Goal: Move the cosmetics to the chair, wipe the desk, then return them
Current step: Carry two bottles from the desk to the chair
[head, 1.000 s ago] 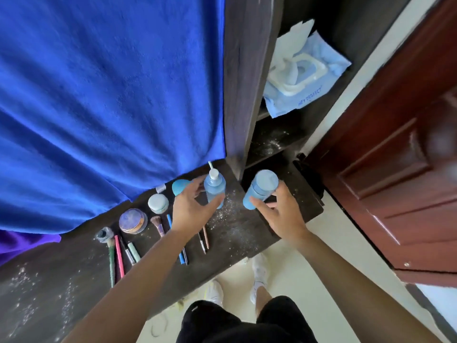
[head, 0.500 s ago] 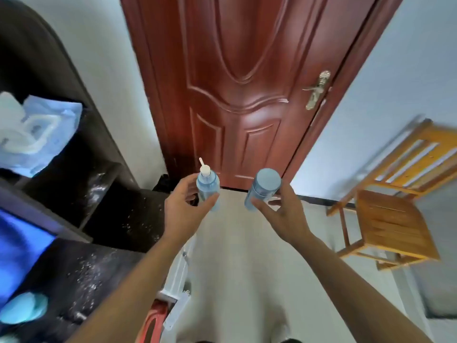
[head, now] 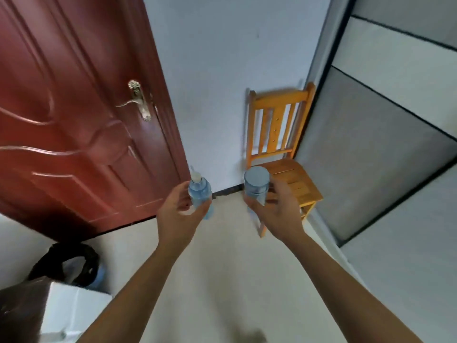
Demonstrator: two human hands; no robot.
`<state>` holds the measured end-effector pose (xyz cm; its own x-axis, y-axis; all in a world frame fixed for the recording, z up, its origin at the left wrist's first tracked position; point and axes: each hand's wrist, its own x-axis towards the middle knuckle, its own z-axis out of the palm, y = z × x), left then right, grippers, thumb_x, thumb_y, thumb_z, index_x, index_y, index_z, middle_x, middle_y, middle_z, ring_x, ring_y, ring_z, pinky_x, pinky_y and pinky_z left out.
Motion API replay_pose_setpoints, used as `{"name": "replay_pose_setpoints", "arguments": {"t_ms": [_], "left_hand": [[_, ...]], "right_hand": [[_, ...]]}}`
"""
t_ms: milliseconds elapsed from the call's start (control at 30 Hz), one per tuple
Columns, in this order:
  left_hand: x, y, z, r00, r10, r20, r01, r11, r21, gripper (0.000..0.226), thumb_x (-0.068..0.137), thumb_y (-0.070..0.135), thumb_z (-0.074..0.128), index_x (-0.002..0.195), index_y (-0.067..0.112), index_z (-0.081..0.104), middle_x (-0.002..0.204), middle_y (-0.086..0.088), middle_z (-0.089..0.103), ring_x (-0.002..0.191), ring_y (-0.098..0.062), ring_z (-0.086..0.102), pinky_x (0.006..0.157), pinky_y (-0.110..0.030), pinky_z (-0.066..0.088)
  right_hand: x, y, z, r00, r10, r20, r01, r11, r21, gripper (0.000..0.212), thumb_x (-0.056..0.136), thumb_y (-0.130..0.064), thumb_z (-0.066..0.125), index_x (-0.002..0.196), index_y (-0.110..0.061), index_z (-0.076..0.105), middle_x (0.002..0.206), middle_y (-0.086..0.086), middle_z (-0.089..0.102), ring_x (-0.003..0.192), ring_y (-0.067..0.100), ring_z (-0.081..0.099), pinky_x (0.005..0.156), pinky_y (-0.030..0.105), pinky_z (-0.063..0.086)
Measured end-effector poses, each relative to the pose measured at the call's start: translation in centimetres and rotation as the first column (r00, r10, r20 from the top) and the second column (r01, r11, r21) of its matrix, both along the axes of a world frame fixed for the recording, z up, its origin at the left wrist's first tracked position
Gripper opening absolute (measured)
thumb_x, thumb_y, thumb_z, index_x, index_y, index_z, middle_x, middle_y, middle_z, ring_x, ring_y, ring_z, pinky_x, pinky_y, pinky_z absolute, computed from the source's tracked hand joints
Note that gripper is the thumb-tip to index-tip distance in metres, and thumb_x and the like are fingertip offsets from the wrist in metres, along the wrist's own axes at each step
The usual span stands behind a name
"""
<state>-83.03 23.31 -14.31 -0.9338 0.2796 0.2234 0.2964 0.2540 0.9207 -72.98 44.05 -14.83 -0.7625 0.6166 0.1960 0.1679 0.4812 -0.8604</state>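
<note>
Left hand [head: 181,214] grips a pale blue translucent pump bottle [head: 200,196] round its lower body. Its long axis is near upright, leaning slightly, with the white nozzle at the top. Right hand [head: 277,209] grips a blue cylindrical bottle [head: 256,184] with a flat round cap. The cap faces up toward the camera and the body is foreshortened below it. Both bottles are in the air, hands apart, with a gap of bare floor [head: 222,268] showing between them. The orange slatted wooden chair [head: 279,120] stands ahead in the corner, back against the white wall, grey panels [head: 371,157] along its right side. The right-hand bottle overlaps the front-left edge of the seat in view. Glossy red-brown panelled door [head: 74,120] at left. Black bag [head: 71,263] and white box [head: 74,305] at lower left, well apart from the hands.
</note>
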Motion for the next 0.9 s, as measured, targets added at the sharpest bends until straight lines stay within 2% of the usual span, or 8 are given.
{"name": "replay_pose_setpoints", "arguments": {"t_ms": [67, 133, 233, 400, 567, 733, 833, 900], "left_hand": [[0.0, 4.5, 0.0, 0.999, -0.039, 0.009, 0.039, 0.999, -0.001, 0.051, 0.078, 0.038, 0.082, 0.123, 0.026, 0.062, 0.111, 0.008, 0.072, 0.097, -0.018, 0.071, 0.089, -0.047, 0.058], [-0.8, 8.4, 0.1, 0.998, -0.064, 0.022, 0.064, 0.998, -0.002, 0.052, 0.077, 0.033, 0.082, 0.124, 0.024, 0.062, 0.11, 0.006, 0.072, 0.096, -0.018, 0.071, 0.087, -0.046, 0.058], [-3.0, 13.7, -0.3, 0.996, -0.089, 0.031, 0.09, 0.996, -0.017, 0.053, 0.077, 0.022, 0.084, 0.125, 0.018, 0.062, 0.109, 0.003, 0.072, 0.095, -0.017, 0.07, 0.084, -0.039, 0.06], [-8.2, 21.5, -2.6, 0.991, -0.124, 0.059, 0.125, 0.992, -0.011, 0.051, 0.077, 0.016, 0.083, 0.123, 0.018, 0.063, 0.109, 0.012, 0.069, 0.096, -0.007, 0.067, 0.08, -0.025, 0.059], [-15.8, 30.4, -5.8, 0.977, -0.18, 0.118, 0.184, 0.983, -0.025, 0.052, 0.075, 0.024, 0.085, 0.116, 0.037, 0.057, 0.105, 0.029, 0.063, 0.098, 0.0, 0.065, 0.081, -0.013, 0.054], [-22.0, 38.4, -8.3, 0.959, -0.225, 0.172, 0.242, 0.966, -0.087, 0.054, 0.075, 0.028, 0.085, 0.12, 0.036, 0.056, 0.112, 0.018, 0.064, 0.099, -0.003, 0.065, 0.081, -0.01, 0.05], [-24.2, 42.4, -10.5, 0.96, -0.226, 0.166, 0.25, 0.958, -0.14, 0.053, 0.075, 0.028, 0.085, 0.121, 0.024, 0.061, 0.113, 0.015, 0.065, 0.095, 0.006, 0.062, 0.077, 0.0, 0.045], [-25.4, 44.6, -13.2, 0.959, -0.201, 0.201, 0.238, 0.953, -0.184, 0.055, 0.074, 0.027, 0.086, 0.123, 0.018, 0.062, 0.117, 0.011, 0.066, 0.097, 0.002, 0.063, 0.08, 0.002, 0.043]], "right_hand": [[0.6, 4.6, 0.2, 0.999, -0.052, 0.003, 0.052, 0.999, 0.004, 0.06, 0.075, -0.044, 0.085, 0.127, -0.032, 0.056, 0.113, -0.023, 0.06, 0.096, -0.004, 0.057, 0.081, 0.012, 0.049], [0.4, 8.4, 0.1, 0.996, -0.091, 0.003, 0.091, 0.996, 0.017, 0.06, 0.074, -0.044, 0.086, 0.126, -0.033, 0.057, 0.115, -0.02, 0.063, 0.1, 0.001, 0.059, 0.085, 0.024, 0.054], [-1.2, 12.9, -0.4, 0.993, -0.118, 0.025, 0.117, 0.993, 0.031, 0.06, 0.073, -0.043, 0.086, 0.125, -0.035, 0.057, 0.109, -0.031, 0.057, 0.098, -0.004, 0.057, 0.083, 0.02, 0.052], [-5.9, 19.7, -2.3, 0.981, -0.151, 0.126, 0.146, 0.988, 0.046, 0.061, 0.074, -0.041, 0.087, 0.127, -0.03, 0.058, 0.111, -0.021, 0.056, 0.101, 0.006, 0.057, 0.085, 0.026, 0.056], [-12.2, 27.5, -4.9, 0.96, -0.165, 0.226, 0.148, 0.985, 0.091, 0.064, 0.07, -0.044, 0.088, 0.124, -0.033, 0.055, 0.111, -0.02, 0.057, 0.1, 0.007, 0.059, 0.081, 0.024, 0.059], [-17.7, 34.9, -7.6, 0.916, -0.224, 0.333, 0.2, 0.974, 0.106, 0.067, 0.069, -0.04, 0.091, 0.125, -0.03, 0.056, 0.122, -0.007, 0.064, 0.105, 0.009, 0.059, 0.084, 0.037, 0.062], [-19.6, 38.5, -9.7, 0.895, -0.281, 0.346, 0.278, 0.959, 0.058, 0.071, 0.068, -0.035, 0.092, 0.128, -0.024, 0.057, 0.122, -0.004, 0.065, 0.108, 0.012, 0.06, 0.083, 0.04, 0.062], [-20.8, 41.1, -12.1, 0.883, -0.299, 0.361, 0.315, 0.949, 0.016, 0.071, 0.067, -0.034, 0.093, 0.128, -0.021, 0.058, 0.12, -0.004, 0.065, 0.108, 0.013, 0.061, 0.084, 0.041, 0.062]]}}
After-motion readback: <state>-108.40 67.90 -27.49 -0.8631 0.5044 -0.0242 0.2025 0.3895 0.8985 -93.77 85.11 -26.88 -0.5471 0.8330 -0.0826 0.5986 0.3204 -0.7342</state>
